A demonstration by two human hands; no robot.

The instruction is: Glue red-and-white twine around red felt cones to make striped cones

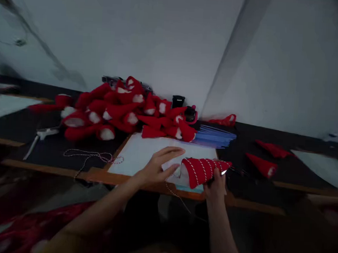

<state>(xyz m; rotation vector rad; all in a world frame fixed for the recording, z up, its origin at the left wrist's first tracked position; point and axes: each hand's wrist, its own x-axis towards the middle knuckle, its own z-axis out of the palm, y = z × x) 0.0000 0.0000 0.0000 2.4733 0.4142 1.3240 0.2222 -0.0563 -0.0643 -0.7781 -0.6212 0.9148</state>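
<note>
My right hand (pixel 217 186) grips a red cone-shaped felt hat (pixel 199 170), which lies on its side with its point to the right. White-and-red twine spirals round the hat, and a loose length of twine (pixel 178 197) hangs below its wide end. A small shiny tip (pixel 225 171) shows by the right fingers; what it belongs to is unclear. Close to the hat's wide, white-filled end is my left hand (pixel 159 166), thumb and fingers apart, with nothing visible between them. Beneath both hands lies a white board (pixel 139 149).
Behind the board, a heap of red stuffed cones (pixel 109 111) spreads leftward. Blue sticks (pixel 214 137) lie at the back. A white glue gun (pixel 44 134) and loose twine (pixel 92 155) are on the left. Two red cones (pixel 261 165) rest at right.
</note>
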